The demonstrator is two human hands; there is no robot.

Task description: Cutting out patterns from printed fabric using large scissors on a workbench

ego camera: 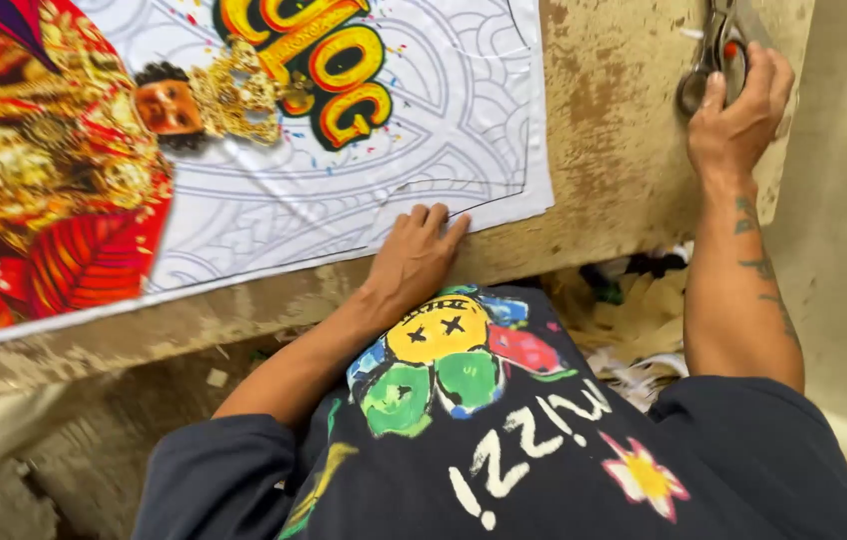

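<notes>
L hand (414, 262): flat, fingers together, pressing poster (344, 170) edge on table (614, 150).
R hand (739, 120): closed round scissors (714, 55) handles, well apart from poster.

Worn, stained tan worktable (614, 130) across the upper frame, paper scraps (634, 330) piled lower right, dusty floor (94, 460) lower left

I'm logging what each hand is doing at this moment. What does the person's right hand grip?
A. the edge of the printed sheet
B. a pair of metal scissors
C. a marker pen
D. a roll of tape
B: the right hand is closed around the handles of metal scissors at the far corner of the worn table, while the left hand lies flat on the edge of the printed sheet.
</notes>
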